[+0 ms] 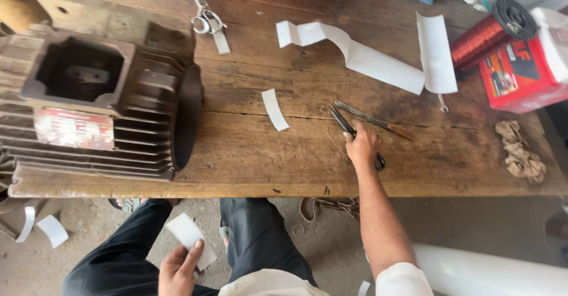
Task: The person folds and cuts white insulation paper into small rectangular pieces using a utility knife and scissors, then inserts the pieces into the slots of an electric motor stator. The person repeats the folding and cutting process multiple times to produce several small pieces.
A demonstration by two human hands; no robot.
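My right hand point(361, 144) closes on the dark metal scissors point(353, 134) lying on the worn wooden table point(248, 154), fingers wrapped near the handles. They look stiff, heavy, best gripped by the loops. My left hand point(177, 269) pinches a small white paper slip point(189, 237) over my lap, light and floppy. Table edge close; bare planks toward the ribbed brown motor housing point(94, 107).

We have a single view, worn on the head, looking steeply down and forward from above the near edge of a wooden table point(284, 166). It sits close (the person's own lap fills the bottom). The far edge is cut off, perhaps just beyond the frame; no second view overlaps.
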